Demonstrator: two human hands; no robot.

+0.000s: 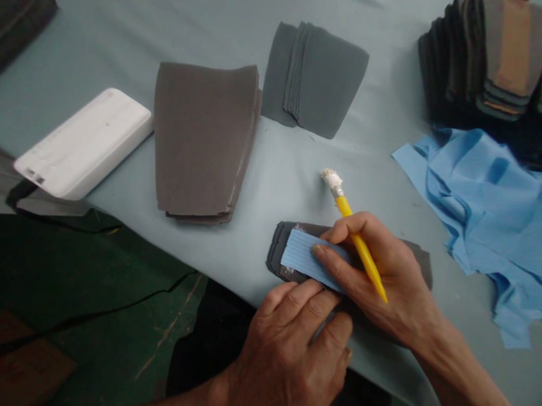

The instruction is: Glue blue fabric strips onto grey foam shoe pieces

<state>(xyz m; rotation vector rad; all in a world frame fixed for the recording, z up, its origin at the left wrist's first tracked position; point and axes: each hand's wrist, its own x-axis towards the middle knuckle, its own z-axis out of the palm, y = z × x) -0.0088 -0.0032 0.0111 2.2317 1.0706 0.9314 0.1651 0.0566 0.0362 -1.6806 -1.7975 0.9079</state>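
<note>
At far left lies a white plastic box (82, 144), then a stack of grey fabric pieces (204, 137). The left hand (285, 362), half open, presses a dark grey fabric stack (282, 256), it seems to keep this from sliding. The right hand (380, 276) holds narrow a yellow stick with white tip (359, 247), and its thumb presses a lined blue paper strip (306, 255) on the stack. Crumpled blue cloth (489, 219) lies at right.

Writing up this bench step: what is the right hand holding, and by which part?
The right hand holds a yellow-handled tool by the middle of its shaft, tucked among the fingers, its white-tipped end sticking out beyond them.
</note>
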